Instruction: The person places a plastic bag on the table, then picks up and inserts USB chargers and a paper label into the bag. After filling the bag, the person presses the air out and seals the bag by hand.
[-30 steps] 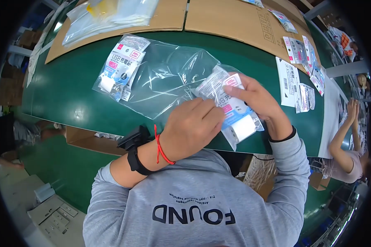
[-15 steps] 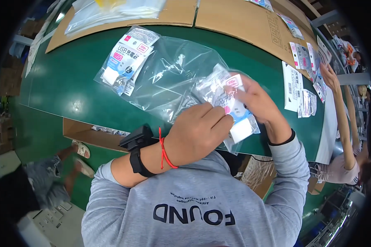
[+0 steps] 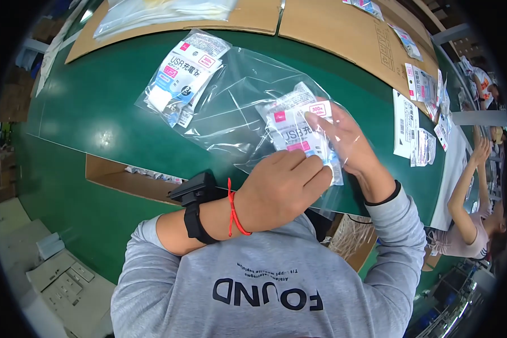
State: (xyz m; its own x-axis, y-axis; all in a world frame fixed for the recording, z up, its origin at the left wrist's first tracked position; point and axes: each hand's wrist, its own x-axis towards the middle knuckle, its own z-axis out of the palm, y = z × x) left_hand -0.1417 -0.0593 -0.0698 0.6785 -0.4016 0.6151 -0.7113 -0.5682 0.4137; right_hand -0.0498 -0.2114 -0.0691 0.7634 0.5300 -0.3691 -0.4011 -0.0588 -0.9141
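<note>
Looking down from the head camera, the green bench (image 3: 90, 121) fills the upper half of the frame. Both hands meet just right of centre, over a small packet (image 3: 298, 132) in white and blue with pink labels. The left hand (image 3: 284, 188) comes in from the lower left, knuckles up, fingers curled down onto the packet's lower edge; it wears a black wrist device (image 3: 196, 203) and a red string (image 3: 234, 208). The right hand (image 3: 346, 141) lies at the packet's right side, palm flat and fingers spread, and seems to sit inside or under the film of a large clear bag (image 3: 242, 98). I cannot tell which layer of film it is under.

The packet runs with its long axis from upper left to lower right, tilted, and it sits right between the two hands, touching both. The left hand pinches it; the right hand steadies it against the plastic without closing. The clear bag spreads away from the hands toward the upper left.

At the bag's far upper-left end a second packet (image 3: 183, 76) of the same kind lies, well apart from either hand, the left hand being nearer to it. Cardboard sheets (image 3: 343, 28) lie along the top of the frame, and more small packets and paper labels (image 3: 422, 112) sit at the right. At the right rim another person's arms (image 3: 470, 186) reach up along the bench edge.
</note>
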